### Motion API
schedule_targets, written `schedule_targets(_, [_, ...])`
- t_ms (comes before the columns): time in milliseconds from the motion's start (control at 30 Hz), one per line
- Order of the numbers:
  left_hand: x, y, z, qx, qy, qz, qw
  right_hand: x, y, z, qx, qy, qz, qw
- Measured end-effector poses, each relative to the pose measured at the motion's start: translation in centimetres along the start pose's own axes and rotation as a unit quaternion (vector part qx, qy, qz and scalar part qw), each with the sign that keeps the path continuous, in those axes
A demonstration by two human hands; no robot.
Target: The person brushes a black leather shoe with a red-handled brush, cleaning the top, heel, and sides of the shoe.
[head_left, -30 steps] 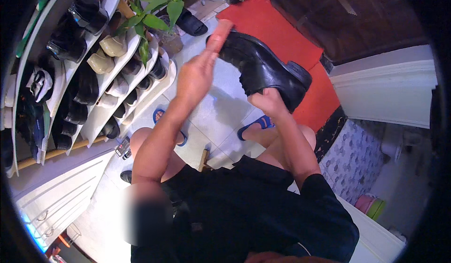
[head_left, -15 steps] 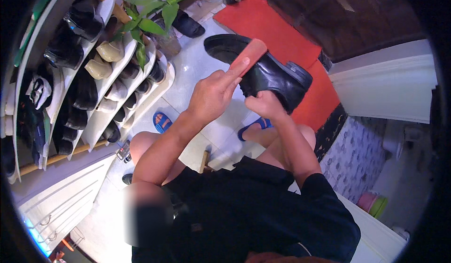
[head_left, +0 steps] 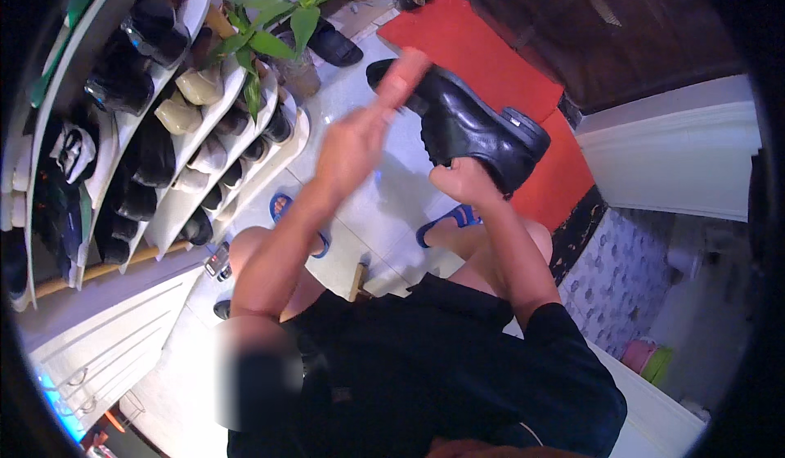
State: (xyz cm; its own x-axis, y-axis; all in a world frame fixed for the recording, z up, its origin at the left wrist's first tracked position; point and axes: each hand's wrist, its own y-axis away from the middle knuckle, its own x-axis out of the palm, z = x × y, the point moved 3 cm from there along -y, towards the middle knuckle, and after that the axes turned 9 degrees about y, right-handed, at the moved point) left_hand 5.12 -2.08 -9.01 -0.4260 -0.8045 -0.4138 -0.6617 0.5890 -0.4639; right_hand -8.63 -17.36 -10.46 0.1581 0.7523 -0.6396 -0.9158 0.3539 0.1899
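Observation:
A black leather shoe (head_left: 478, 127) is held up over the floor, its toe toward the far left and its heel to the right. My right hand (head_left: 470, 181) is closed at its ankle opening; some fingers are hidden inside. My left hand (head_left: 352, 147), smeared by motion, grips a reddish-brown shoe brush (head_left: 404, 78). The brush lies across the toe end of the shoe in view. Whether its bristles, hidden from here, touch the leather I cannot tell.
A slanted white shoe rack (head_left: 168, 225) with several pairs stands on the left. Near it are a potted plant (head_left: 304, 24) and a black slipper (head_left: 335, 45). A red mat (head_left: 523, 69) lies beyond the shoe. Blue sandals (head_left: 446, 222) are on my feet.
My left hand has drawn the brush left, from the shoe's middle toward its toe. The shoe and my right hand stay nearly in place.

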Motion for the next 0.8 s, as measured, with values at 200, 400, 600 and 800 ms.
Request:
schedule_targets(200, [-1.3,-1.3,0.2,-0.064,-0.06,0.014,0.996,0.6,0.0,-1.7,0.062,-0.043,0.033,0.997])
schedule_targets(400, [0.6,1.3,0.1,0.054,-0.121,0.036,0.99,-1.2,-0.6,0.8,-0.034,-0.294,0.02,0.955])
schedule_targets(600, [-1.9,-1.4,0.3,-0.056,-0.125,-0.007,0.99,-1.8,-0.6,0.3,-0.04,-0.385,-0.002,0.922])
schedule_targets(800, [-0.6,-0.5,-1.7,0.031,-0.173,0.043,0.983,-1.5,-0.9,2.2,-0.108,-0.471,0.008,0.875])
